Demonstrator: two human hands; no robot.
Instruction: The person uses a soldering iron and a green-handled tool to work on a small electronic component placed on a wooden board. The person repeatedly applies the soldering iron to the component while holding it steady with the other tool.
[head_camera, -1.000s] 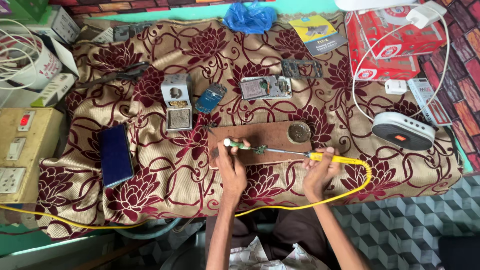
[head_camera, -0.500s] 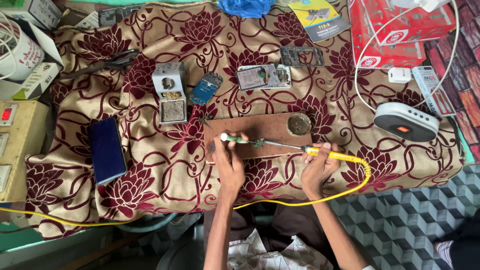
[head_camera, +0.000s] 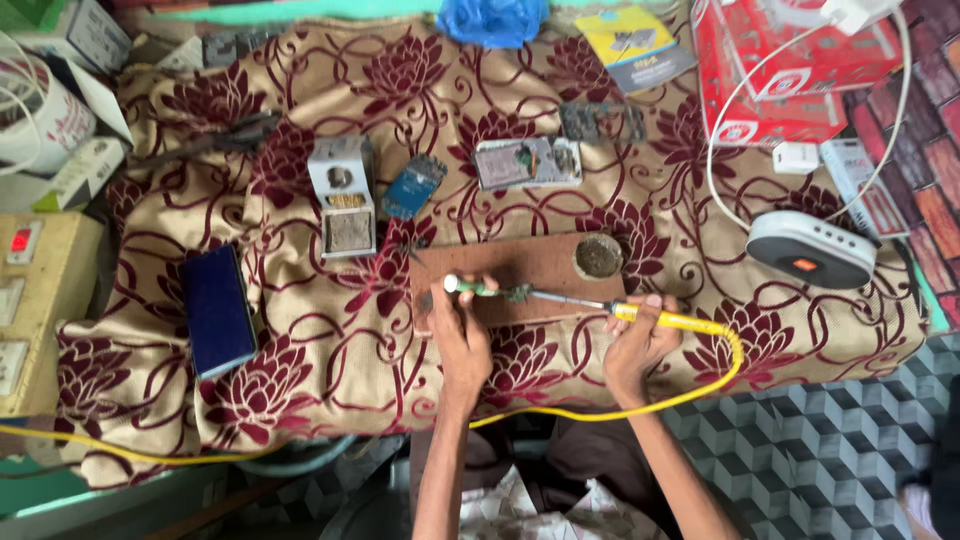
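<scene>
- We see the right hand (head_camera: 633, 345) closed around the yellow handle of the iron (head_camera: 640, 317), thumb and fingers pinching it near the front end; its metal tip points left, toward the left hand.
- The left hand (head_camera: 462, 335) has its fingers curled shut on a small green part (head_camera: 480, 289), pressed down on the board (head_camera: 510, 275); the part sits at the fingertips, with a white end poking out to the left.
- The iron's tip meets the part just right of the left fingers, over the board's lower edge.
- Both forearms come up from the bottom edge, roughly parallel, with wrists over the cloth (head_camera: 300, 340) in front of the board.
- The yellow cord (head_camera: 700, 390) loops from the handle down and back left under the arms.
- A round tin (head_camera: 598, 257) lies on the board's right end.
- Further left we see 1 grey stand (head_camera: 343, 195) and 1 dark blue phone (head_camera: 217, 310), both well apart from the hands.
</scene>
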